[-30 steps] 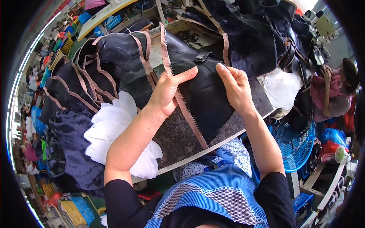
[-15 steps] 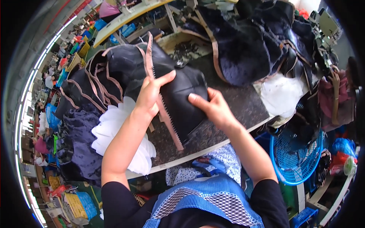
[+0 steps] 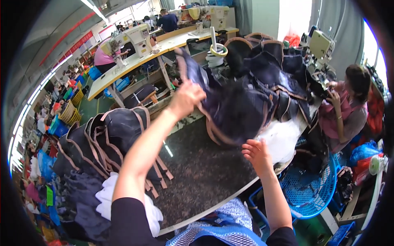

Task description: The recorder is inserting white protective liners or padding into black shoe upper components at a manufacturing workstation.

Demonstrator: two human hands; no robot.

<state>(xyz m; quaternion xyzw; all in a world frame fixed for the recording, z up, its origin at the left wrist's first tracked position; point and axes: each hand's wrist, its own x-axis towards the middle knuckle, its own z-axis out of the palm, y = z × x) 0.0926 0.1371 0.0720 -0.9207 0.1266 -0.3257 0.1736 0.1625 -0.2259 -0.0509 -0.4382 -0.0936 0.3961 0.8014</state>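
Note:
My left hand (image 3: 186,98) is closed on the upper edge of a dark boot upper (image 3: 201,78) with pinkish edging, raised over the far side of the table. Motion blurs this piece, and its lower part merges with a dark fuzzy-lined piece (image 3: 238,115) behind. My right hand (image 3: 257,156) is apart from it, fingers stretched out and holding nothing, near a stack of white sheets (image 3: 281,141). On the left, several black boot uppers (image 3: 117,127) with pinkish zip tapes lie overlapped, partly behind my left forearm.
The dark speckled tabletop (image 3: 197,176) has a pale front edge. White scalloped pieces (image 3: 107,194) and dark plush fabric (image 3: 84,192) lie at the left. A blue basket (image 3: 312,192) stands at the right, near a seated person (image 3: 347,110). Sewing machines (image 3: 139,39) line a bench beyond.
The black boot upper I held with both hands has left the middle and lies with the left pile. My left hand moved forward to another piece; my right hand let go. The view tilted up.

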